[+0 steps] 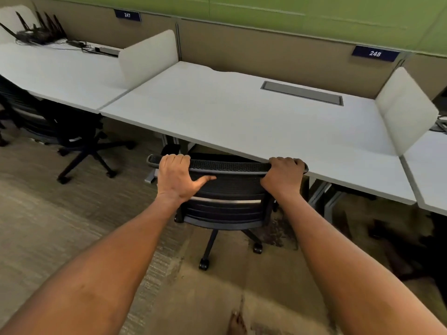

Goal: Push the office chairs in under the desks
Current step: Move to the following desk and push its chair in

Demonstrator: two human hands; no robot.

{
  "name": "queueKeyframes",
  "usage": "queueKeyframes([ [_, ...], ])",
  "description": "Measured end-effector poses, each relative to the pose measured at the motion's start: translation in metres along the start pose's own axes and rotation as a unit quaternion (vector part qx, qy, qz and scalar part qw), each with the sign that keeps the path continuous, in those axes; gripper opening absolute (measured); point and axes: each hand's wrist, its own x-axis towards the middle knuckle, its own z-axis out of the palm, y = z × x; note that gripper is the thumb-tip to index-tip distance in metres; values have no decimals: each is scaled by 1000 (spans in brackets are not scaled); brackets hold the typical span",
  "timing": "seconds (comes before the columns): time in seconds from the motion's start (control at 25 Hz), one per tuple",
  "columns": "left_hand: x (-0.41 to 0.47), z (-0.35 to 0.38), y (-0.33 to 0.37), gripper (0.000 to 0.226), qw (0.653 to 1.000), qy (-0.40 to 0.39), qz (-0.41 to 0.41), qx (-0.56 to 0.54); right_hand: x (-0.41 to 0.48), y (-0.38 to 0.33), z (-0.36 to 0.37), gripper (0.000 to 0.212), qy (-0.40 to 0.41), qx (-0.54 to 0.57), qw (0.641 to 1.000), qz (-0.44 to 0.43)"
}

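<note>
1. Both hands on top rail of black mesh office chair [225, 189], centre-bottom of view, arms stretched fwd.
2. Left hand [176, 177]: fingers curled over rail near its left end, thumb spread out to the right across the mesh back. Clamped on rail, not flat.
3. Right hand [283, 177]: fingers wrapped over rail at its right end, knuckles up; closed round the rail. Thumb hidden, can't tell where.
4. Chair back upright, top rail touching or just at front edge of white desk [242, 112]; can't tell which. Seat tucked under desktop, mostly hidden. Base legs + two casters showing behind, on carpet [60, 226].
5. Desk top bare apart from grey cable hatch [302, 93] set flush, far right. White side dividers at both ends; label "248" [375, 53] on tan partition behind.
6. Second black chair [60, 126] at left, under neighbouring desk [60, 68], seat partly in, star base sticking out onto carpet. Well apart from held chair.
7. Neighbouring desk: black router w/ antennas [38, 30] + cables at far back corner. Label "247" [127, 15] above.
8. Third desk edge at far right, only a sliver in view.
</note>
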Motion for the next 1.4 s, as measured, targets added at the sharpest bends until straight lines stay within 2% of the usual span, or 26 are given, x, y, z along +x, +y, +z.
queueKeyframes([
  [0.16,-19,-9,-34,78,999,-4,28,-29,-38,-34,-5,31,21,8,999,32],
  [0.4,-39,-27,-67,78,996,30,77,-30,-85,-67,-17,33,76,-18,995,59],
  [0.64,-33,-35,-92,81,994,28,108,-13,-94,-90,-26,33,83,-37,993,72],
  [1.0,12,-22,-104,88,993,-31,106,-34,-57,-102,-18,25,60,-42,992,103],
  [1.12,32,-12,-103,91,993,-51,100,-39,-38,-100,-12,29,45,-36,992,112],
  [1.4,76,19,-95,86,994,-47,88,-44,13,-87,3,26,31,-39,992,112],
])
